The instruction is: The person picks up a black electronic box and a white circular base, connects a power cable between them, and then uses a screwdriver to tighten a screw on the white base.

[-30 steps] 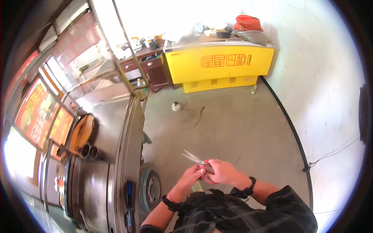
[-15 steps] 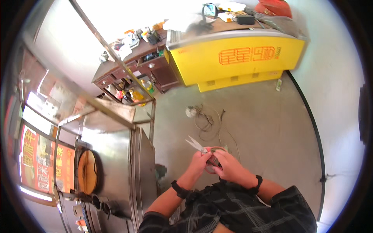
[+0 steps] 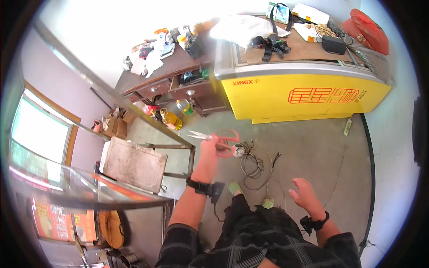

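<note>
Scissors with red handles (image 3: 202, 136) are in my left hand (image 3: 209, 154), held out ahead over the floor. Their blades point left and the handle loops stick out to the right of my fingers. Something brownish shows by the loops; I cannot make out what it is. My right hand (image 3: 305, 195) hangs lower on the right, empty, with its thumb and fingers apart. Beyond and right of the scissors, a tangle of dark and pale cables (image 3: 254, 166) lies on the floor.
A yellow chest freezer (image 3: 268, 100) stands ahead, with straps and a red bag on top. Left of it is a brown desk (image 3: 178, 67) with an open drawer (image 3: 192, 89). Oil bottles (image 3: 170, 119) stand beside it. A metal frame (image 3: 192, 165) rises at my left, near a worn board (image 3: 134, 164).
My hands were together at the scissors; now they are apart. The left has carried the scissors forward and left, while the right has let go and moved right. The view has shifted.
</note>
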`<state>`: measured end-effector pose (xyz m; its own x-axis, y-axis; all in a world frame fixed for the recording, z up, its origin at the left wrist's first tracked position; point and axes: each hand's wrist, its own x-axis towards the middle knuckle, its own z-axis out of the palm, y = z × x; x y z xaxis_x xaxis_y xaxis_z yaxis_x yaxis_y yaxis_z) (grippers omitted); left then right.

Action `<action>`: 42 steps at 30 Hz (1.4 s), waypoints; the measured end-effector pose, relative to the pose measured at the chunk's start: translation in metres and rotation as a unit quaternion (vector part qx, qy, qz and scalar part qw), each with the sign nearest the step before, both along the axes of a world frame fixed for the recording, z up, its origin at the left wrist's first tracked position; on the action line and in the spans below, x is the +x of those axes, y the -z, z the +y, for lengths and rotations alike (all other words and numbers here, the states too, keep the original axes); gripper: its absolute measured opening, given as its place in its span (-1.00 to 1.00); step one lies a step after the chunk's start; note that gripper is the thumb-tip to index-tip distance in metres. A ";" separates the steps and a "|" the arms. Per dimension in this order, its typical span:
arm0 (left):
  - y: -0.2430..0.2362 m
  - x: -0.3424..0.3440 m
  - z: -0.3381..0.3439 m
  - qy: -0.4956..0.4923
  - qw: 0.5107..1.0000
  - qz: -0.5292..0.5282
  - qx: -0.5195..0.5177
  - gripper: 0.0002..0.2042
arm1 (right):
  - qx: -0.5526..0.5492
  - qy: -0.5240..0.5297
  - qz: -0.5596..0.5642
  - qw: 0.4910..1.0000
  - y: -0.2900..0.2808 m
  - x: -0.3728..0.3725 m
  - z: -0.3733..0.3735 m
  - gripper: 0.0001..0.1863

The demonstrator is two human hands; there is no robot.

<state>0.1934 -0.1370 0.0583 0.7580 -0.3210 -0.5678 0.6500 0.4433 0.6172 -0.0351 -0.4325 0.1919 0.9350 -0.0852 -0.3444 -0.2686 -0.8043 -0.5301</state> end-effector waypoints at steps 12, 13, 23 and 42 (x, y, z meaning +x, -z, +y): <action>0.055 0.147 0.062 -0.295 0.950 0.041 0.094 -0.77 | -0.144 0.202 0.132 0.960 -0.004 -0.178 -0.010 -0.62; 0.062 0.157 0.086 -0.282 0.958 0.006 0.060 -0.74 | -0.117 0.214 0.141 0.960 -0.002 -0.189 -0.004 -0.60; 0.028 0.133 0.131 -0.226 0.959 0.015 0.168 -0.74 | -0.065 0.252 0.204 0.944 -0.032 -0.247 0.015 -0.62; -0.012 0.151 0.100 -0.175 0.770 -0.250 0.561 -0.09 | -0.136 0.218 0.261 0.931 -0.059 -0.291 -0.009 -0.62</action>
<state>0.3440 -0.0369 0.0698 0.9006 0.4317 0.0510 0.1692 -0.4562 0.8736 -0.3265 -0.4420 0.2510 0.5027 -0.5676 -0.6520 -0.7650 -0.6434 -0.0297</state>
